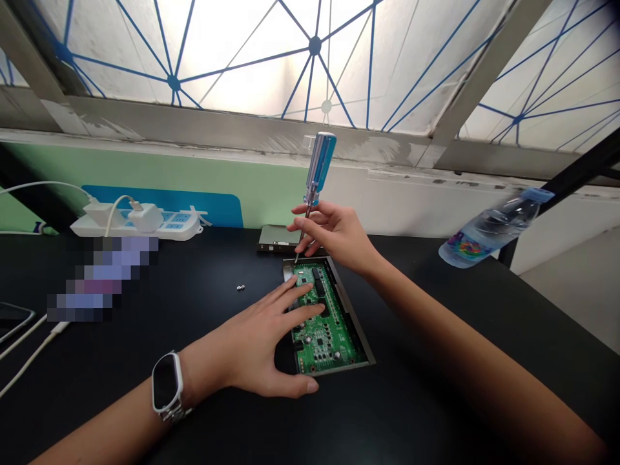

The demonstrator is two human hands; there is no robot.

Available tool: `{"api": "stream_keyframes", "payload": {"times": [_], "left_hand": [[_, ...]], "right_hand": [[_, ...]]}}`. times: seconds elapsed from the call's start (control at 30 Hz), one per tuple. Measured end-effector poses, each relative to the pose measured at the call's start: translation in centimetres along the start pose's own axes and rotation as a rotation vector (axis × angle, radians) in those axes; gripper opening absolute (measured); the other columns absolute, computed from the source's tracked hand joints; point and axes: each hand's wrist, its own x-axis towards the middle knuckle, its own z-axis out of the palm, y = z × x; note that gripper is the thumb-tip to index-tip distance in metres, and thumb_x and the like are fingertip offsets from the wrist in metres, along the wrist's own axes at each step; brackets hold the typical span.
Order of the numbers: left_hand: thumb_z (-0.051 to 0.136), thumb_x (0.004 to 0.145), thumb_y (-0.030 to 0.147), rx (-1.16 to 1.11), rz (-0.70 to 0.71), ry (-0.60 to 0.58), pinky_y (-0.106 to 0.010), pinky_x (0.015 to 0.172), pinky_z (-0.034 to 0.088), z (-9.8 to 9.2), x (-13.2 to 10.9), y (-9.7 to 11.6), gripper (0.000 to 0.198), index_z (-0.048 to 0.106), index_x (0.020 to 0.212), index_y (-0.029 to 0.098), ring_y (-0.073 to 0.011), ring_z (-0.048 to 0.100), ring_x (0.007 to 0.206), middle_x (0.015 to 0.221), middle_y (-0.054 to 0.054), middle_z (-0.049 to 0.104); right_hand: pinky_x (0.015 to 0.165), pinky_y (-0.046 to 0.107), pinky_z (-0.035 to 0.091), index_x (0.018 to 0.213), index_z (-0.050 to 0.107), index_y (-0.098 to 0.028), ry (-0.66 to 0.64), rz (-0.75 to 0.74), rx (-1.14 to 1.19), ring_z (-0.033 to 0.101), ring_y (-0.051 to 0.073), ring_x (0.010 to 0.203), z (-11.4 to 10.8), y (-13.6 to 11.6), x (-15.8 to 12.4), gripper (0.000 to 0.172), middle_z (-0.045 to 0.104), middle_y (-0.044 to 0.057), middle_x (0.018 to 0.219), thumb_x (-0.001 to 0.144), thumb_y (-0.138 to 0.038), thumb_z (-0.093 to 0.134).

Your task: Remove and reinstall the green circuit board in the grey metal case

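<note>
A green circuit board (322, 336) lies in a shallow metal tray on the black table. My left hand (266, 336) rests on its left side with fingers spread over the board and the thumb at the near edge. Above the far edge, my right hand (339, 236) pinches the shaft of a screwdriver (320, 165) with a clear and blue handle. The screwdriver stands nearly upright, its tip at the board's far left corner. Two small screws (241, 287) lie on the table to the left of the board.
Behind the board sits a flat metal case (278, 237) near the wall. A white power strip (181, 226) with chargers and cables is at the back left. A water bottle (494, 229) leans at the right. A phone (14, 320) lies at the left edge.
</note>
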Motion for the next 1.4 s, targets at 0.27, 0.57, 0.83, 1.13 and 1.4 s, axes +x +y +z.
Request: {"api": "stream_keyframes", "payload": {"times": [0.27, 0.57, 0.83, 1.13, 1.4], "left_hand": [[0.076, 0.075, 0.071, 0.011, 0.009, -0.014, -0.064, 0.123, 0.028, -0.1, 0.06, -0.03, 0.101, 0.038, 0.161, 0.034, -0.0461, 0.013, 0.157, 0.174, -0.006, 0.019], [0.074, 0.076, 0.072, 0.024, 0.013, -0.017, -0.063, 0.123, 0.028, -0.07, 0.03, -0.02, 0.101, 0.037, 0.161, 0.034, -0.0456, 0.014, 0.157, 0.174, -0.005, 0.019], [0.074, 0.076, 0.072, 0.017, 0.011, -0.019, -0.064, 0.123, 0.028, -0.12, -0.04, -0.14, 0.101, 0.036, 0.161, 0.034, -0.0466, 0.013, 0.157, 0.174, -0.005, 0.017], [0.074, 0.076, 0.07, 0.053, -0.012, -0.039, -0.063, 0.123, 0.029, -0.23, 0.13, 0.14, 0.1, 0.036, 0.161, 0.034, -0.0444, 0.012, 0.158, 0.174, -0.003, 0.016], [0.073, 0.079, 0.067, 0.072, 0.003, 0.003, -0.062, 0.123, 0.031, 0.02, 0.4, -0.07, 0.095, 0.039, 0.16, 0.031, -0.0423, 0.015, 0.158, 0.173, -0.005, 0.02]], "right_hand": [[0.053, 0.026, 0.062, 0.105, 0.069, -0.015, -0.001, 0.002, 0.016, 0.075, 0.015, 0.06, -0.13, -0.26, -0.11, 0.035, 0.078, 0.009, 0.1, 0.088, -0.046, 0.074], [0.05, 0.026, 0.061, 0.103, 0.065, -0.016, 0.041, -0.007, -0.059, 0.074, 0.016, 0.062, 0.27, -0.2, -0.06, 0.038, 0.076, 0.009, 0.095, 0.086, -0.048, 0.076], [0.055, 0.026, 0.062, 0.107, 0.068, -0.014, -0.011, -0.028, -0.038, 0.076, 0.016, 0.067, -0.36, -0.37, -0.15, 0.031, 0.077, 0.009, 0.097, 0.092, -0.041, 0.07], [0.051, 0.026, 0.059, 0.097, 0.064, -0.016, 0.045, -0.015, -0.066, 0.075, 0.017, 0.064, 0.19, 0.0, 0.02, 0.035, 0.077, 0.008, 0.093, 0.087, -0.048, 0.075], [0.056, 0.026, 0.059, 0.108, 0.067, -0.016, -0.002, -0.023, -0.101, 0.076, 0.016, 0.07, -0.54, 0.13, 0.04, 0.032, 0.078, 0.009, 0.101, 0.094, -0.045, 0.066]]}}
